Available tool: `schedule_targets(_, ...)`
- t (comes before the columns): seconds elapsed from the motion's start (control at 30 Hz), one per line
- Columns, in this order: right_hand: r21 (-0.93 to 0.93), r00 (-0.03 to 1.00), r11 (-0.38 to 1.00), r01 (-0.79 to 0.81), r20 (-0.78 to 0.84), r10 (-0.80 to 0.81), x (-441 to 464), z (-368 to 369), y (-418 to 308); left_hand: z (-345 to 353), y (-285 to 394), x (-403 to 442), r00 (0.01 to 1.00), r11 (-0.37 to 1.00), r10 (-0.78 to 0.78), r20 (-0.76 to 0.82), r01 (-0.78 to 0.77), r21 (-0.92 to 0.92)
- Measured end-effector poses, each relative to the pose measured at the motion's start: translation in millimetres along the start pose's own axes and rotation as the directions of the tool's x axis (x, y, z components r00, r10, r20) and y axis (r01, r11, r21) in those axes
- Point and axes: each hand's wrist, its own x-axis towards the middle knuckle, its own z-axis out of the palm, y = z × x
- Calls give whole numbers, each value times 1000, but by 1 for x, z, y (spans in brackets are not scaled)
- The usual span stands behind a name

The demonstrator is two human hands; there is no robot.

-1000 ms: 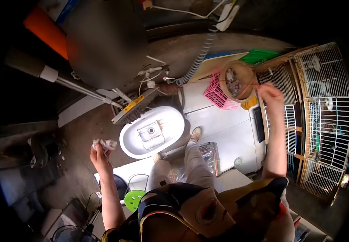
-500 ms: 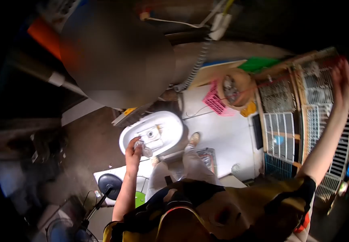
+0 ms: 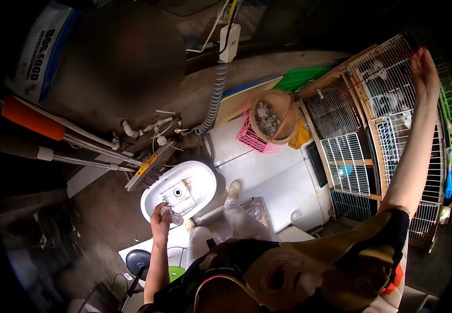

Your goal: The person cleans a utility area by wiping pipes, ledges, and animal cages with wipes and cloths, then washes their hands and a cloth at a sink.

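Wad [image 3: 174, 216] is pinched, unreleased, by left hand [image 3: 160, 223] at seven o'clock; stretched red string [image 3: 366, 80] seems pinched by right hand [image 3: 425, 73] at two.

Between the white basin [image 3: 204, 180] on the left and the wire cages [image 3: 351, 151] on the right, a hand could pass over the white floor [image 3: 291, 175]. Farther off, the brown basket [image 3: 290, 122] and pink crate [image 3: 251, 137] stand in the way; left of the basin, long handles [image 3: 80, 160] slant across.

On the white tiled floor [image 3: 275, 177] stands a pink plastic basket [image 3: 247, 137], and the person's pale shoe [image 3: 234, 189] rests well apart from it.
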Motion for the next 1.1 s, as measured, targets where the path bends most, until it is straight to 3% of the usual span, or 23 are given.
schedule_targets(0.07,-27,995,997,74,-67,-75,10,-7,-11,2,1,1,1000,1000,6,-6,-6,4)
schedule_targets(0.2,-314,978,945,95,-149,-148,3,-19,-6,5,1,6,1000,1000,20,-8,-20,-3)
schedule_targets(0.37,-315,955,949,-34,-289,-62,-8,-65,33,6,8,7,998,996,59,-25,-57,67)
schedule_targets(0.53,-407,965,901,-151,-258,46,-30,-92,68,10,11,6,1000,1000,5,-29,-6,-13)
schedule_targets(0.6,-413,962,885,-214,-244,119,-43,-102,99,15,13,7,994,994,98,-55,-95,47)
schedule_targets(0.63,-547,967,801,-242,-200,156,-50,-115,114,18,13,9,987,987,147,-66,-141,78)
schedule_targets(0.7,-516,933,781,-352,-259,250,-74,-114,150,25,10,16,969,966,236,-70,-226,125)
schedule_targets(0.73,-686,931,660,-305,-70,357,-68,-153,181,29,16,18,963,952,263,-59,-249,175)
schedule_targets(0.77,-721,934,637,-272,-37,356,-76,-173,216,35,22,20,957,937,286,-48,-269,225)
schedule_targets(0.8,-852,907,458,-254,-46,418,-93,-170,231,41,19,26,961,951,272,-52,-260,167)
schedule_targets(0.83,-911,905,375,-172,4,426,-103,-196,272,49,21,31,966,954,253,-56,-239,180)
schedule_targets(0.9,-964,797,251,-87,84,598,-125,-206,312,69,35,32,976,960,206,-65,-189,207)
schedule_targets(0.93,-954,810,286,-93,95,579,-137,-209,319,83,45,32,982,980,181,-62,-175,97)
schedule_targets(0.97,-944,816,313,-107,97,570,-150,-209,317,90,32,42,953,951,295,-64,-286,121)
schedule_targets(1.0,-968,772,253,-1,160,615,-153,-211,312,101,43,39,969,967,239,-62,-232,101)
schedule_targets(1.03,-995,796,93,-23,38,604,-160,-209,311,117,54,41,980,980,191,-62,-186,75)
schedule_targets(1.1,-982,761,182,55,159,629,-171,-232,319,141,63,43,986,982,151,-73,-140,129)
